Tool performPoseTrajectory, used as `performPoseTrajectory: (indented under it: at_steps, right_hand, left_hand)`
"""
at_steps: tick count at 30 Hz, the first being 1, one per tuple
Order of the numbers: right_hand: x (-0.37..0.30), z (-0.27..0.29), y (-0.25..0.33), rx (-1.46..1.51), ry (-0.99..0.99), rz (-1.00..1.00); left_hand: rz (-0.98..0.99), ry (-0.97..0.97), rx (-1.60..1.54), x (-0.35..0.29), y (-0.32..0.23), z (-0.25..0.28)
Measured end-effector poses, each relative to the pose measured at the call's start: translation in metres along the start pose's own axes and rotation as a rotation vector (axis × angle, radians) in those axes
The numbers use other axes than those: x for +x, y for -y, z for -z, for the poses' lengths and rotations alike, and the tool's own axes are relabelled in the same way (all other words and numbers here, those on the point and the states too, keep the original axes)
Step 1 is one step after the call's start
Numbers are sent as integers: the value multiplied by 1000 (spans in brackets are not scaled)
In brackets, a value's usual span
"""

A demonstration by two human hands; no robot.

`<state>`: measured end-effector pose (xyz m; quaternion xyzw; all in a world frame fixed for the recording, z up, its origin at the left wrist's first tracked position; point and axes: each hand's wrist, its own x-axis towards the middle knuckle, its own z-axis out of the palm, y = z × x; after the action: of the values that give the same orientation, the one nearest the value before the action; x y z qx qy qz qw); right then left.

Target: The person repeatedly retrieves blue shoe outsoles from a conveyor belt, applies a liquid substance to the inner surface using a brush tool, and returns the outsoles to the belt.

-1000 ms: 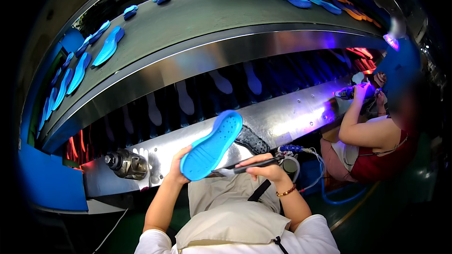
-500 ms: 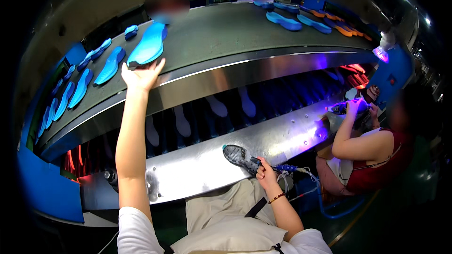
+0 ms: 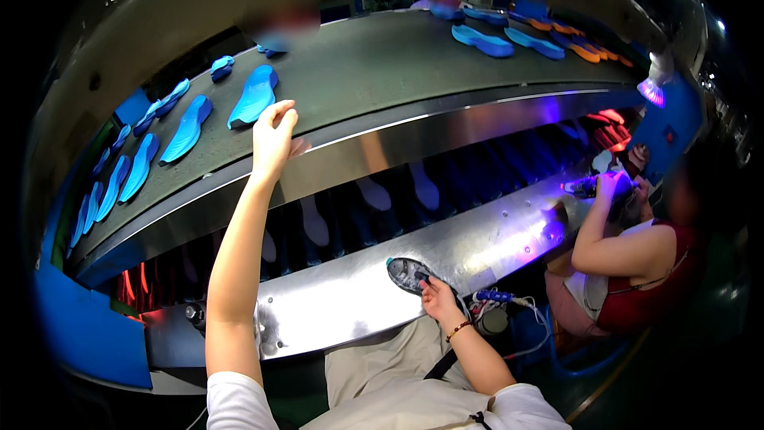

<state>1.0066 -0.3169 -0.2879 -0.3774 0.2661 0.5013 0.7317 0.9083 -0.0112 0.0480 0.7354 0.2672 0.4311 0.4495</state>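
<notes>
At the near edge of the dark green belt (image 3: 358, 52), my left hand (image 3: 274, 134) is raised with its fingers curled together. Nothing shows between them. Just beyond the fingertips, a bright blue shoe sole (image 3: 255, 95) lies on the belt. Lower down, a dark shoe (image 3: 407, 272) with a pale, smeared underside rests on the shiny steel ledge (image 3: 334, 296) in front of my lap. My right hand (image 3: 440, 301) is over its rear part, fingers pinched on a small black piece whose kind I cannot make out. The hand partly hides the shoe.
More blue soles (image 3: 187, 131) lie along the belt to the left, with blue and orange ones (image 3: 585, 54) at the far right. Soles (image 3: 314, 219) hang below the belt. A co-worker (image 3: 629, 263) sits at the right beneath a lamp (image 3: 654, 84). A blue-fitted cable (image 3: 493, 296) is beside my right hand.
My left hand has let go of the blue sole, moved right and curled its fingers; the sole stays on the belt. My right hand has shifted left and forward over the dark shoe.
</notes>
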Motion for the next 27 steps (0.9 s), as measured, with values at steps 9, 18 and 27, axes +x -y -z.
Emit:
performPoseTrajectory:
  at_steps: [9,18,27]
  right_hand:
    - [0,16,7,-58,5,-128]
    - [13,1,83,-576,-69,600]
    - [120,12,99,-977,-566,1092]
  left_hand:
    - [-626,-200,936,-15,2,-44]
    - [-792,-226,1067,-17,6,-45]
    - [-795,-177,1105,-19,7,-50]
